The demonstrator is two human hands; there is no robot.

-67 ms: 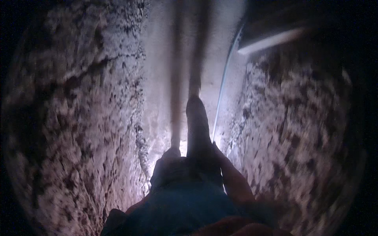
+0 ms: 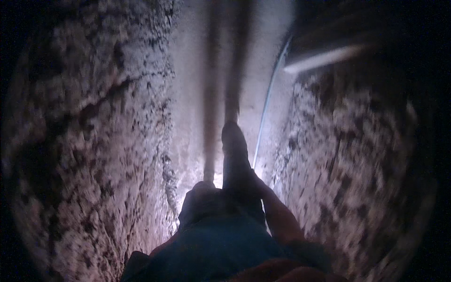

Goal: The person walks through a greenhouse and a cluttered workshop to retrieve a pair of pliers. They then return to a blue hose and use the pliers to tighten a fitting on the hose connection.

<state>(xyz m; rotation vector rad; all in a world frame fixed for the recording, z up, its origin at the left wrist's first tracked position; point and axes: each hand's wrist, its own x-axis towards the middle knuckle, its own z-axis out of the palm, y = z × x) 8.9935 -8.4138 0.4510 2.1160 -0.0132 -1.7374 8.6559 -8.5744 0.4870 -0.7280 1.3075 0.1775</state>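
Note:
A dark, elongated upright thing [image 2: 235, 155] stands in silhouette at the centre, its lower part merged with a dark shape and blue fabric [image 2: 216, 249]. My right hand and forearm [image 2: 277, 216] come up along its right side and touch or nearly touch it, the fingers lost in shadow. A strip of skin shows at the lower left of the fabric; whether it is my left arm or hand I cannot tell.
Rough, mottled surfaces [image 2: 89, 164] flank a smoother pale strip [image 2: 185, 94] crossed by two long dark shadows. A thin pale line like a cable [image 2: 269, 94] runs along its right. A pale bar [image 2: 319, 58] juts in at upper right.
The dark upright thing, the pale bar and the upper part of the view sit slightly lower than a moment ago. My right arm has barely moved.

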